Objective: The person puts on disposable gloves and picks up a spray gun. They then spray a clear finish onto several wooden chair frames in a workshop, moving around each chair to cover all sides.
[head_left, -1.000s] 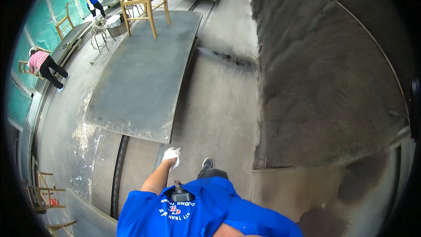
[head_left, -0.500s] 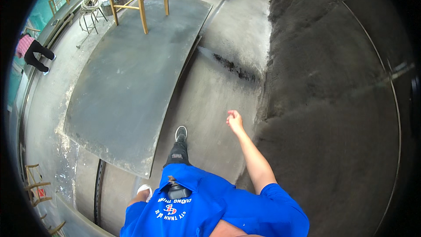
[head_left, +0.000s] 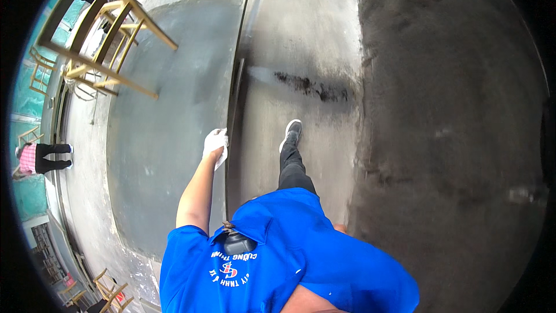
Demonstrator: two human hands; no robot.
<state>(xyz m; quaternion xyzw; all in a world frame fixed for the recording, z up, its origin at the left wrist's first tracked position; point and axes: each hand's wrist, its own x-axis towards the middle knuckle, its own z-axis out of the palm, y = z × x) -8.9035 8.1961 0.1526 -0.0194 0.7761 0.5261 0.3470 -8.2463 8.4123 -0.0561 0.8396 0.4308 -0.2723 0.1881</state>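
Fabric (head_left: pixel 213 138), white, covers the left hand (head_left: pixel 216 146), glove or cloth I cannot tell; that hand is at the right edge of the grey surface (head_left: pixel 168 156), its grip and any contact unclear; a wooden chair (head_left: pixel 145 17) stands farther up on that surface; beside the blue shirt (head_left: pixel 289 237) shows a sliver of what seems the right hand (head_left: pixel 340 228), its state impossible to tell.
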